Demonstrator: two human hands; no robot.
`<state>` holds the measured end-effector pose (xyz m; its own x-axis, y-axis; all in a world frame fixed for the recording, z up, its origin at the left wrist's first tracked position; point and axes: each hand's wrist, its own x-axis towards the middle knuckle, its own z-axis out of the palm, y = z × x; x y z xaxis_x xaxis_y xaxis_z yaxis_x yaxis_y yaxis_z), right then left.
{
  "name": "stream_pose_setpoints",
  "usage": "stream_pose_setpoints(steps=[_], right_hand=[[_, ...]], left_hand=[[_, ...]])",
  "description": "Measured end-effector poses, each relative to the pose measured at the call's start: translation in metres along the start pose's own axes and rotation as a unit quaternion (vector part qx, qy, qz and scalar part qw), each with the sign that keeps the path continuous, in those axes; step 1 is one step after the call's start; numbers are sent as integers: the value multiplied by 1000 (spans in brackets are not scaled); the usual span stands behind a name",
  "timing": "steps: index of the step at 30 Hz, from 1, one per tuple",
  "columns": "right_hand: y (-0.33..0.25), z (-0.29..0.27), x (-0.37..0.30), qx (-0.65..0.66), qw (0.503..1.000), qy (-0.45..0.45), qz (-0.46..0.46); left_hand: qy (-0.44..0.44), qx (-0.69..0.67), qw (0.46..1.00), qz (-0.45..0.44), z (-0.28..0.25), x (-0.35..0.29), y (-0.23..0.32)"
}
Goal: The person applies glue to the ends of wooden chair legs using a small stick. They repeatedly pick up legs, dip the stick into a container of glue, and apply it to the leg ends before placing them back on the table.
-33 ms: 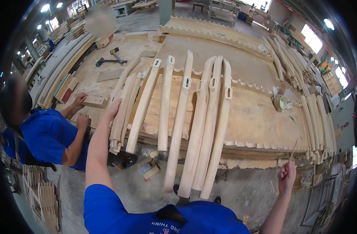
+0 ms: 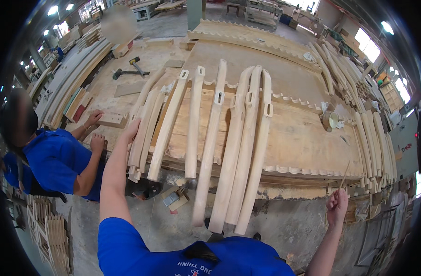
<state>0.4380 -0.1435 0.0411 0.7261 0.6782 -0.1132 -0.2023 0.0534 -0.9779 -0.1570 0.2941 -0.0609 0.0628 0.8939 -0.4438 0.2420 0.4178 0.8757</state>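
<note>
My left hand (image 2: 133, 129) is closed against the leftmost pieces of a bundle of long wooden pieces (image 2: 150, 126); part of its fingers is hidden. Raised off to the right, my right hand (image 2: 338, 205) pinches a thin, light-coloured stick (image 2: 345, 174), which points upward. Between the hands, several pale, slightly curved wooden pieces with slotted mortises lie side by side across the bench edge. One of them, a long piece (image 2: 209, 152), sticks out toward me, and a group of three (image 2: 240, 156) lies to its right with near ends overhanging the floor.
A scalloped-edged wooden rack (image 2: 307, 142) carries the pieces. On it stands a small cup (image 2: 331, 119). More curved pieces (image 2: 374, 142) lean at the right. Mallets (image 2: 136, 68) lie on the far left of the bench. A co-worker in blue (image 2: 58, 156) handles a wooden block (image 2: 113, 120) on my left.
</note>
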Motion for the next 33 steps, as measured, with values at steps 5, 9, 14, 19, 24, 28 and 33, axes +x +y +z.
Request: stream_pose_setpoints(steps=[5, 9, 14, 19, 24, 28, 33], right_hand=[[14, 9, 25, 25, 998, -48, 24], [28, 2, 44, 71, 995, -35, 56], [34, -7, 40, 68, 996, -18, 63], [38, -5, 42, 63, 996, -17, 59], [42, 2, 34, 62, 996, -6, 70], [51, 4, 30, 81, 994, 4, 76], [52, 25, 41, 105, 990, -4, 98]], left_hand=[[-15, 168, 982, 79, 16, -24, 5], [23, 31, 997, 70, 25, -33, 5], [-19, 17, 998, -60, 10, -33, -3], [-90, 29, 990, -102, -10, -10, 1], [-103, -7, 988, -118, 8, 7, 1], [-126, 33, 986, -104, 10, 12, 1], [-136, -22, 982, -130, 0, 21, -4]])
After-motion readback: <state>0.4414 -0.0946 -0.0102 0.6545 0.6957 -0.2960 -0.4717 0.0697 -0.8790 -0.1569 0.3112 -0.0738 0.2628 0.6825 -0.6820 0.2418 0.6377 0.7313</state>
